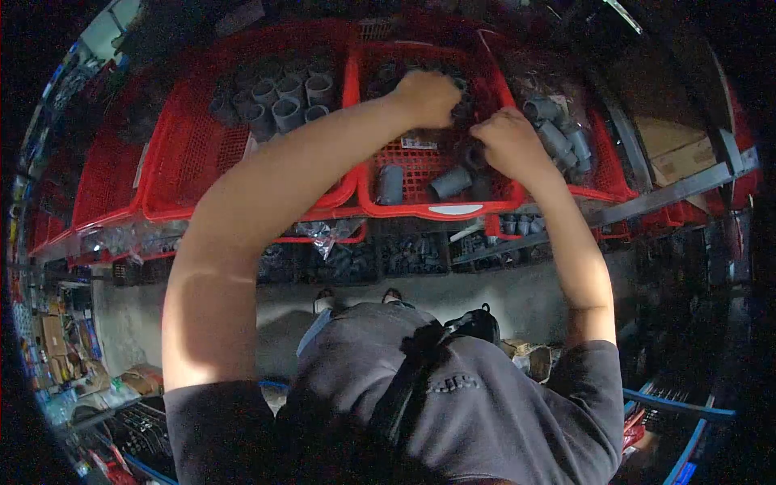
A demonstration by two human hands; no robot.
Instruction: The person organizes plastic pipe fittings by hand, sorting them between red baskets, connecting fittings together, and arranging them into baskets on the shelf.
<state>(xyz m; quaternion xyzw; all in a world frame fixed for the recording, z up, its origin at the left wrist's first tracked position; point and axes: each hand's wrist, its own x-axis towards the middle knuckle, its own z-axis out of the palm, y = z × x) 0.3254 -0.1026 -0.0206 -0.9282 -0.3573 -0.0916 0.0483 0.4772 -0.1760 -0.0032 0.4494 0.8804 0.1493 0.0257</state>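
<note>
My left hand [432,99] reaches into the middle red basket [440,212], over dark grey pipe fittings at its back. Its fingers are curled, and what they hold, if anything, is hidden. At the basket's right side, my right hand [511,145] is closed with its fingertips pointing left. I cannot make out anything in its grip. Just below those fingertips lies a dark fitting [477,158], partly in shadow. Nearer the front of the same basket, a grey pipe coupling [391,184] stands upright and another coupling [449,183] lies tilted.
In the left red basket [194,121], several grey couplings [288,113] stand close together. The right basket holds more grey fittings [558,141]. A metal rail [663,194] runs along the right. Below are lower bins of small fittings [416,255] and a plastic bag [325,234].
</note>
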